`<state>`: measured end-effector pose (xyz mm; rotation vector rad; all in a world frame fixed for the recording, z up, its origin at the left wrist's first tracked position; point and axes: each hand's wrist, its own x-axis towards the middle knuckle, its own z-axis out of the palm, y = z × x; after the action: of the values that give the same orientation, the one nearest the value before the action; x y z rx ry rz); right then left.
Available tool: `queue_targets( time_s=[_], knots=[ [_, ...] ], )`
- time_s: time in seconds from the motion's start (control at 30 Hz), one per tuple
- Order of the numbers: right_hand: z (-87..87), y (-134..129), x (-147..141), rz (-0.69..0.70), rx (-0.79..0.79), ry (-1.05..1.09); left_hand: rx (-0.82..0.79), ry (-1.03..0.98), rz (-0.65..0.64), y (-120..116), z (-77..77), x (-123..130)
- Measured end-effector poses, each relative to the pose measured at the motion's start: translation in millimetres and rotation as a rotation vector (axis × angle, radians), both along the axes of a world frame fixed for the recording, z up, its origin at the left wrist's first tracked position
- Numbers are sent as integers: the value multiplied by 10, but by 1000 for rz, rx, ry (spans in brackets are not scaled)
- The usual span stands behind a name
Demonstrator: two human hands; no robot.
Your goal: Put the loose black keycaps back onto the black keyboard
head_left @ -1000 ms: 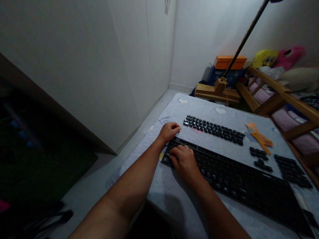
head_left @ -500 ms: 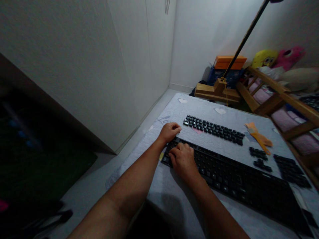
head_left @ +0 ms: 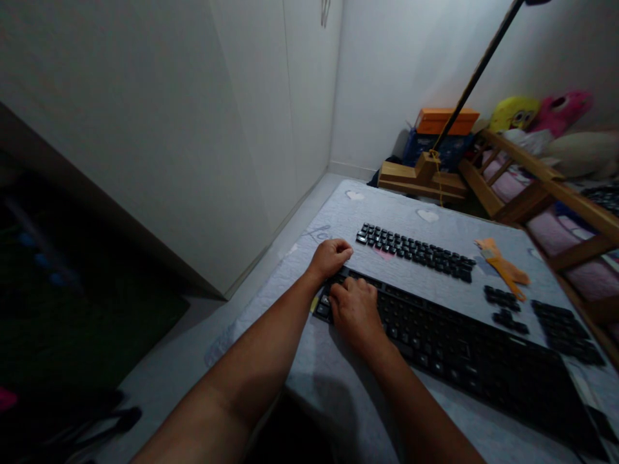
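Observation:
A black keyboard lies slantwise across the cloth-covered surface, with keys on its left part and many key places bare or too dark to make out. My left hand is curled at its far left corner, fingers closed in a pinch; whatever they hold is hidden. Over the left end of the keyboard, my right hand bends its fingers down onto the keys, fingertips pressed together and partly hidden. Beyond both hands, loose black keycaps are laid out in rows.
Smaller keycap groups and another keycap block lie at the right. Near them is an orange-handled brush on an orange cloth. A white cabinet stands left; a wooden stand and wooden rail are behind.
My right hand has shifted very slightly, its fingertips moving a little over the left keys. The left hand stays almost where it was, still pinched.

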<state>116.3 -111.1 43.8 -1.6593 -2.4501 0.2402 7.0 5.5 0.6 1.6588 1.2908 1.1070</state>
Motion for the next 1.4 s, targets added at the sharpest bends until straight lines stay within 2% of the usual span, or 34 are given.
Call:
queue_targets(
  time_s=[0.2, 0.6, 0.97, 1.4],
  knots=[
    [-7, -4, 17, 36, 49, -39, 11, 83, 31, -47, 42, 20],
    [15, 26, 25, 94, 35, -63, 16, 164, 47, -79, 88, 31],
    [42, 50, 3, 127, 39, -86, 29, 175, 56, -79, 66, 35],
    [0, 37, 92, 80, 10, 54, 14, 175, 61, -92, 95, 34]
  ],
)
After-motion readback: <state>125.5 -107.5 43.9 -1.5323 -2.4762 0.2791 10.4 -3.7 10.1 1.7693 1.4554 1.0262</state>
